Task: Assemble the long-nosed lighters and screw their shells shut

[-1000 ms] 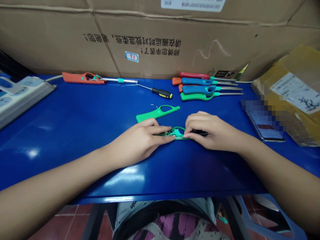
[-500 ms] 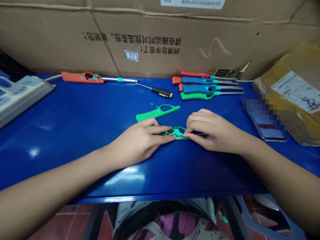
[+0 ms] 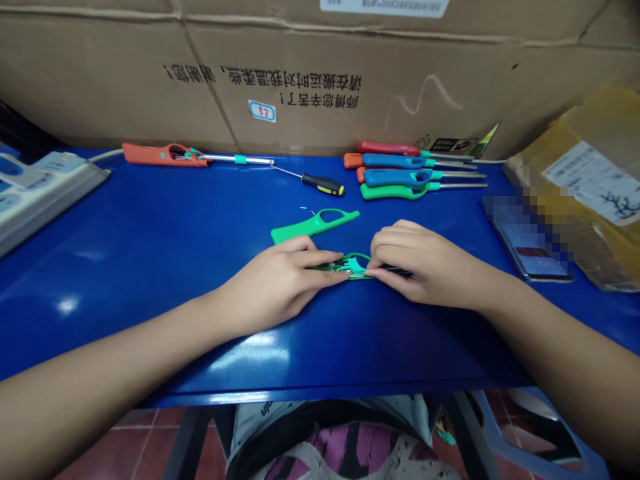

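A green lighter (image 3: 356,266) lies opened on the blue table, its teal trigger and thin wires exposed. My left hand (image 3: 285,277) grips its handle end between thumb and fingers. At the other end my right hand (image 3: 420,263) pinches the lighter near the trigger, with a dark rod showing beyond the fingertips. Much of the lighter is hidden under both hands. The loose green half shell (image 3: 313,227) rests just behind my left hand, apart from it.
A screwdriver (image 3: 323,184) and an opened orange lighter (image 3: 165,155) lie at the back. Several stacked lighters (image 3: 395,177) are at the back right. A phone (image 3: 533,250) and a taped parcel (image 3: 595,193) stand right, a power strip (image 3: 45,193) left. A cardboard box (image 3: 300,40) walls the rear.
Almost nothing differs. My right hand's fingers have shifted very slightly at the trigger, while both hands keep hold of the lighter.
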Demonstrator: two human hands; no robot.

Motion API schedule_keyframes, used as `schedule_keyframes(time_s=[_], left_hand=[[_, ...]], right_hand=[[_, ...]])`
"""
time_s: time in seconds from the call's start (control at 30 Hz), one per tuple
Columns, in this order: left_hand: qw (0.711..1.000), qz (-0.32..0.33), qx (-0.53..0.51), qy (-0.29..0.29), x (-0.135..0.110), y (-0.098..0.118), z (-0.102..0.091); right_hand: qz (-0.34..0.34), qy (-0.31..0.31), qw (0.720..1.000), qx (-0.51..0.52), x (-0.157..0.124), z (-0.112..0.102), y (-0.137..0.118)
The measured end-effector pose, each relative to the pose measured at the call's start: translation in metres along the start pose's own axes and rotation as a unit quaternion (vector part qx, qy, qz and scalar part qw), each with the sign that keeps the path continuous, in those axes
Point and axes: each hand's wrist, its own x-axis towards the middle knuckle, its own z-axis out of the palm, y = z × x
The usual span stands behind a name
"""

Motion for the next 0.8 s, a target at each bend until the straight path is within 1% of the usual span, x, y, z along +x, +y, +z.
schedule_keyframes(time_s=[0.17, 0.27, 0.33, 0.4, 0.5, 0.63, 0.8], left_hand=[[0.999, -0.021, -0.025, -0.007, 0.0004, -0.0006, 0.0011], [0.999, -0.028, -0.041, -0.005, 0.0010, -0.0002, 0.0005], [0.998, -0.030, -0.045, -0.006, 0.0014, 0.0005, 0.0000], [0.998, -0.036, -0.050, -0.005, 0.0015, 0.0016, 0.0000], [0.998, -0.041, -0.057, -0.003, 0.0010, 0.0030, 0.0014], [0.995, -0.056, -0.080, 0.005, 0.0004, 0.0037, 0.0044], [0.987, -0.091, -0.130, 0.015, 0.0021, 0.0067, 0.0047]], right_hand=[[-0.023, -0.006, 0.997, -0.075, 0.0014, -0.0016, -0.0034], [-0.026, -0.005, 0.995, -0.095, 0.0017, -0.0016, -0.0044], [-0.018, -0.005, 0.996, -0.090, 0.0014, -0.0013, -0.0042], [0.001, -0.006, 0.999, -0.054, 0.0010, -0.0007, -0.0032], [0.051, -0.003, 0.997, 0.049, 0.0009, 0.0008, -0.0006], [0.109, 0.013, 0.981, 0.160, 0.0023, 0.0024, 0.0029], [0.172, 0.014, 0.960, 0.222, 0.0040, 0.0020, 0.0031]])
